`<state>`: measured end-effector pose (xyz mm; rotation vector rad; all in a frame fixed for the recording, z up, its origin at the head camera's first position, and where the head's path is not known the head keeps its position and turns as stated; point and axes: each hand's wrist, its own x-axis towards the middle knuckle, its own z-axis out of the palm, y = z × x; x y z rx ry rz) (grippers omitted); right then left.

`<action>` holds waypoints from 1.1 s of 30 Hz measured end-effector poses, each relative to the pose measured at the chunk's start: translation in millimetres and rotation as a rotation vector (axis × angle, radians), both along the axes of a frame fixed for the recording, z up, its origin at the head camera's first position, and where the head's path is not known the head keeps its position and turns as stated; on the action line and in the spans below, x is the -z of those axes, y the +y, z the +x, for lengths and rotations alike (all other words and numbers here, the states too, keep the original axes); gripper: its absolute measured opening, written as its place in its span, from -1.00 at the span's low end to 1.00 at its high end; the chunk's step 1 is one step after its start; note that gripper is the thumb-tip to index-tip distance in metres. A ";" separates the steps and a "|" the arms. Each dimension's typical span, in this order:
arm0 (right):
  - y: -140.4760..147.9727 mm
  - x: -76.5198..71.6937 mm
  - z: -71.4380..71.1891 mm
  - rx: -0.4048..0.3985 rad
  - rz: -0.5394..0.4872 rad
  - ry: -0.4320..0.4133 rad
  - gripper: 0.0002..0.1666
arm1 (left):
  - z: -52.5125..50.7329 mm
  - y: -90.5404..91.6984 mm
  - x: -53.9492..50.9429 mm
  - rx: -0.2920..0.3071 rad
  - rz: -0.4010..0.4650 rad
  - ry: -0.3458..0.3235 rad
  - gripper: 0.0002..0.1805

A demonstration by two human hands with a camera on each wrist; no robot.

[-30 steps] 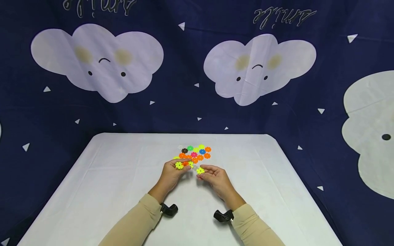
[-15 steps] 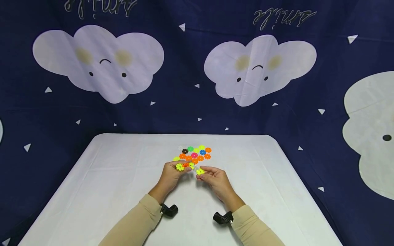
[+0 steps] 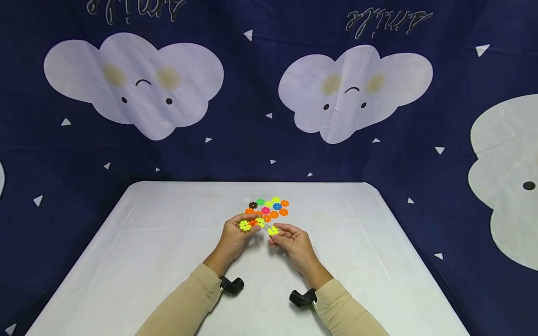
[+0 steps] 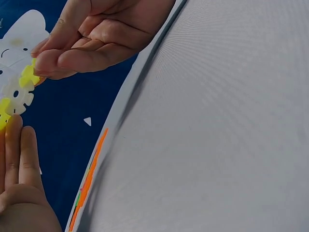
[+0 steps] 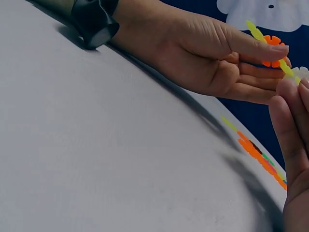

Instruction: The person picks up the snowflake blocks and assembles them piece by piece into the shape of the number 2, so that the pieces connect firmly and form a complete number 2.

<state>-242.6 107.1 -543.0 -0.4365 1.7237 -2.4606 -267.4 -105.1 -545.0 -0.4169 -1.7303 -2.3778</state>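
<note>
In the head view my left hand [image 3: 237, 235] grips a short chain of flower-shaped interlocking discs. A yellow disc [image 3: 244, 225] stands at its left end, followed by an orange disc [image 5: 273, 50], another yellow disc [image 3: 260, 222] and a translucent white disc [image 4: 17, 94]. My right hand [image 3: 296, 240] pinches a yellow disc [image 3: 272, 231] at the chain's right end between thumb and fingers. In the left wrist view this disc meets the white one; whether their slots are fully locked I cannot tell. Both hands are raised above the table.
Just beyond the hands, loose discs lie spread on the white table [image 3: 269, 289], among them a blue disc [image 3: 277, 206], a black disc [image 3: 253, 205] and several orange ones. A dark blue cloud-patterned cloth [image 3: 248, 93] hangs behind the table.
The yellow disc in my right hand has turned and come closer to the white disc. Both hands stay nearly in place, with the left still gripping the chain.
</note>
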 end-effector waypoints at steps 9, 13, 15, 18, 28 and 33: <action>-6.1 0.7 2.7 -0.039 -0.052 0.020 -0.51 | 3.6 -2.6 0.6 0.222 0.076 -0.007 -0.43; -10.4 -0.1 5.6 -0.067 -0.058 0.038 -0.51 | 5.5 -3.0 -0.9 0.344 0.038 -0.031 -0.48; -12.2 -0.4 6.8 -0.069 -0.055 0.039 -0.51 | 5.9 -3.0 -1.4 0.380 0.021 -0.050 -0.53; -14.4 -0.3 7.2 -0.056 -0.050 0.023 -0.55 | 6.2 -2.6 -1.9 0.382 -0.008 -0.060 -0.59; -17.4 -0.2 6.3 -0.095 -0.078 -0.032 -0.69 | 5.7 -2.7 -4.2 0.268 -0.127 -0.031 -0.65; -12.1 -2.7 1.8 -0.048 -0.036 -0.092 -0.77 | 4.9 -1.7 -5.5 0.253 -0.110 -0.025 -0.65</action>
